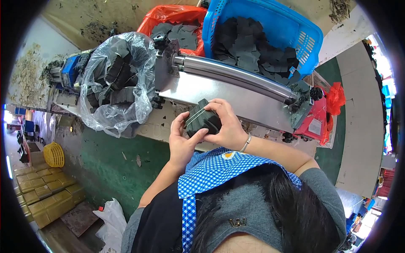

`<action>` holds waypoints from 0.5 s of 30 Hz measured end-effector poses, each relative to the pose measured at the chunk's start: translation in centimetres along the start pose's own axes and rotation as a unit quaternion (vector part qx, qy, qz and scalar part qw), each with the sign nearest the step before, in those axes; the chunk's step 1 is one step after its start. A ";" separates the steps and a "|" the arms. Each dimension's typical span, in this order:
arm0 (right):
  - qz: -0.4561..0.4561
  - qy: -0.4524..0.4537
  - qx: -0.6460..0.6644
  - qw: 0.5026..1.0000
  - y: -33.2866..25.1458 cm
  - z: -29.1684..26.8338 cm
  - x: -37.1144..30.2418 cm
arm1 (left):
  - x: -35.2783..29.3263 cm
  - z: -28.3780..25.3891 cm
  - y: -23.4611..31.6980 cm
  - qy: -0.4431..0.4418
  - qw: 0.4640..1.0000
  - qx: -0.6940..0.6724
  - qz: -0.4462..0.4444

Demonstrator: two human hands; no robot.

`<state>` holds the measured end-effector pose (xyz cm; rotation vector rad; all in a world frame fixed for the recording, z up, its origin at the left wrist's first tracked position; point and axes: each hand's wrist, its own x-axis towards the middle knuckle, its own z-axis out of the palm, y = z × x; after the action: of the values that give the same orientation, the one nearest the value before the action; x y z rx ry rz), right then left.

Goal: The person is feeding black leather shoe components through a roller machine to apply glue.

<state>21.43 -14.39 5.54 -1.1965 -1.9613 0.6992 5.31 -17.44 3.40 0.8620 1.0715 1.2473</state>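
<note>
Between my two hands, in front of my chest, is a stack of dark grey-black flat pieces (pixel 197 119) with a pale band stretched around it. My left hand (pixel 180 141) grips its left side, with the thumb along the near face. My right hand (pixel 225 126) closes over its right side, fingers on the top edge and a bracelet on the wrist. Just beyond the hands is a machine with long steel rollers (pixel 236 71) and a shiny metal plate (pixel 198 89). Left of it, a clear plastic bag (pixel 144 90) contains several similar dark banded stacks.
Behind the rollers stand a blue plastic basket (pixel 311 36) and a red bag (pixel 148 20), both filled with loose dark pieces. A red machine housing (pixel 314 120) is at the right end. Stacked golden boxes (pixel 55 196) and a yellow basket (pixel 53 154) are at lower left, beside the green floor (pixel 109 164).
</note>
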 end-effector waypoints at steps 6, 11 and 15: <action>0.112 -0.068 0.147 0.980 0.2 -0.9 0.2 | 0.3 -1.4 1.0 -0.009 0.960 0.235 0.150; 0.041 -0.023 0.089 0.995 0.4 -1.3 -0.2 | 0.1 -0.1 2.2 0.013 0.954 0.272 0.123; -0.017 0.042 -0.024 0.999 -0.3 -1.5 0.2 | 1.3 0.6 0.2 0.033 0.978 0.196 0.058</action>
<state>22.46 -14.23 6.73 -1.1983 -1.9346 0.5782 5.83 -16.06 3.52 1.2036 1.3641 1.1851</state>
